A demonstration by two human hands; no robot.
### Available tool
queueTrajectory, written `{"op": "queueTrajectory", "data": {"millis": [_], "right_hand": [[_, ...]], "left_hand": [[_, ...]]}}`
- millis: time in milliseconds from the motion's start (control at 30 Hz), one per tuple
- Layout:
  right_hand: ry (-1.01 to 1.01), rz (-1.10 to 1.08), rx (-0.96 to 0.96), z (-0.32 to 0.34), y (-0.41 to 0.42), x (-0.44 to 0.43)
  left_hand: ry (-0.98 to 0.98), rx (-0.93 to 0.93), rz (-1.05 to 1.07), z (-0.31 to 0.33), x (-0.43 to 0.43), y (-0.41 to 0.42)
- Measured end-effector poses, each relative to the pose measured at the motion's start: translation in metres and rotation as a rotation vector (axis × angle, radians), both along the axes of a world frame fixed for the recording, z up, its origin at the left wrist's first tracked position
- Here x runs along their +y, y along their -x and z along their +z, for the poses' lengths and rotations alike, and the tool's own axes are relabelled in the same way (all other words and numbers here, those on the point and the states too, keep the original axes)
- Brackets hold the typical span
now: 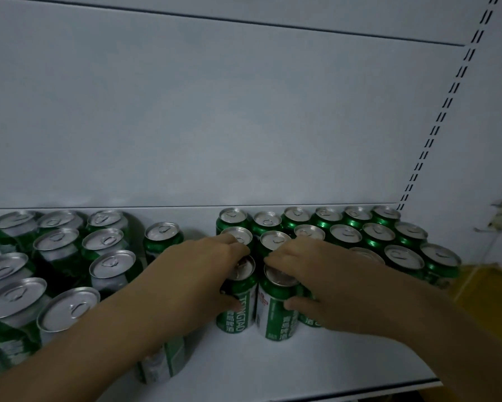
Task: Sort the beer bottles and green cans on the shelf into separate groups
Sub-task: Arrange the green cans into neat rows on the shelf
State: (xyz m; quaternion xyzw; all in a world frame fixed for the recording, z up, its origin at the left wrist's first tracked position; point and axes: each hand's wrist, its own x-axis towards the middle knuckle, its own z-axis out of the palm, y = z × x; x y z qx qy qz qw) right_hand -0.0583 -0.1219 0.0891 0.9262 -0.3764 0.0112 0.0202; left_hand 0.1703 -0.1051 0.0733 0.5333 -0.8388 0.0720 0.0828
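A white shelf (273,364) with a pale back panel (215,111) carries green cans. Toward the middle of its front edge, the left hand (203,274) curls its fingers (229,248) round the left can (241,311). The right hand (331,285) grips the right can (274,314), which stands just beside it. The left cluster (58,256) fills the left edge, and the right cluster (360,233) fills the back right corner.

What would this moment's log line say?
left hand: grips can | right hand: grips next can | both upright on shelf
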Motion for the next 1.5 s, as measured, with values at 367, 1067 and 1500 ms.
{"op": "queueTrajectory", "data": {"millis": [367, 1067, 1500], "right_hand": [[0.287, -0.053, -0.051, -0.034, 0.006, 0.001], [0.289, -0.111, -0.291, -0.071, 0.002, 0.012], [0.235, 0.029, -0.596, -0.085, 0.001, 0.027]], "left_hand": [[0.048, 0.052, -0.042, -0.011, 0.003, 0.005], [0.166, -0.129, 0.107, -0.015, 0.018, 0.014], [0.179, 0.174, 0.161, -0.023, 0.076, 0.028]]}}
